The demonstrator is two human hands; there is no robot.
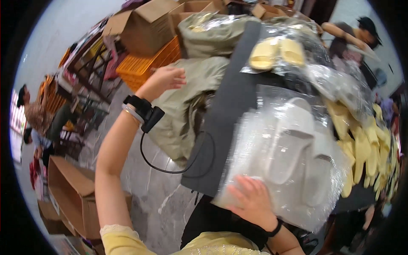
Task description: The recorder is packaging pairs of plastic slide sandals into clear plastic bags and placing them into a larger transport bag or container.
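Observation:
My right hand point(253, 202) lies with its fingers apart on the lower left corner of a stack of clear plastic bags point(248, 146). On the stack rests a pair of white slide slippers point(291, 142) under clear plastic; whether they are fully inside a bag I cannot tell. My left hand point(165, 80) is held out to the left of the table, above a grey-green sack point(197, 74). Its fingers are loosely bent and slightly blurred, with nothing visible in them. A black device with a cable point(151, 114) is strapped to the left wrist.
Bagged yellow slippers point(278, 53) lie at the far end of the dark table point(227, 91). Loose yellow slippers point(367, 146) pile up on the right. An orange crate point(140, 66) and cardboard boxes point(146, 27) stand far left. Another person point(355, 38) works at the far right.

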